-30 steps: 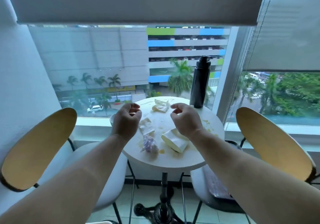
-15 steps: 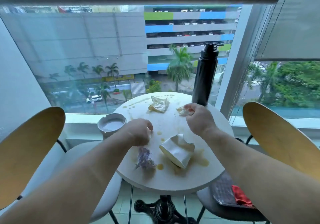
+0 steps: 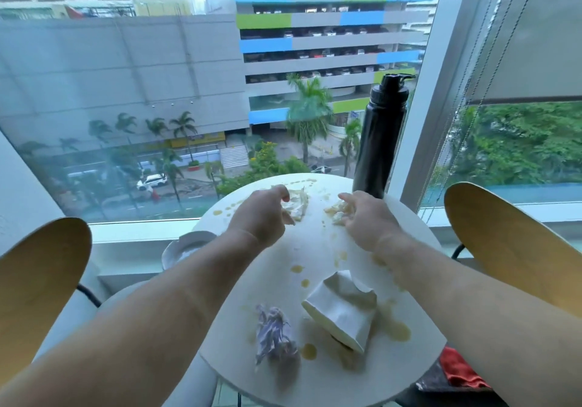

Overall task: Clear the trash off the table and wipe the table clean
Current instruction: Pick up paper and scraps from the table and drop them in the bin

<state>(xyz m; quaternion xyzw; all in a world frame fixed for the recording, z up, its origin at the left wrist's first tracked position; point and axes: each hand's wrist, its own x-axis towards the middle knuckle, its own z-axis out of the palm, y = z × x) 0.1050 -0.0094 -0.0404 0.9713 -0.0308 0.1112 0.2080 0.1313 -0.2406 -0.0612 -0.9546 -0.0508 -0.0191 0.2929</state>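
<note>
At the far edge of the round white table (image 3: pixel 318 250), both hands work side by side, a little apart. The left hand (image 3: pixel 261 214) pinches a crumpled pale wrapper (image 3: pixel 298 206) between thumb and curled fingers; the wrapper lies on the table just ahead of its fingertips. The right hand (image 3: pixel 365 217) curls its fingers down over a yellow-stained paper scrap (image 3: pixel 337 212), gripping it against the table. Just beyond the right hand a tall black bottle (image 3: pixel 381 135) stands upright by the window. Behind the right wrist, nearer the person, lies a folded white paper pack (image 3: pixel 343 312) with a yellow puddle (image 3: pixel 397 331) touching its right side. Beneath the left forearm sits a twisted purple wrapper (image 3: pixel 274 334). Small yellow drops (image 3: pixel 296 269) dot the table between the two forearms. Left of the left wrist, off the table, a white dish (image 3: pixel 189 244) rests on the sill.
</note>
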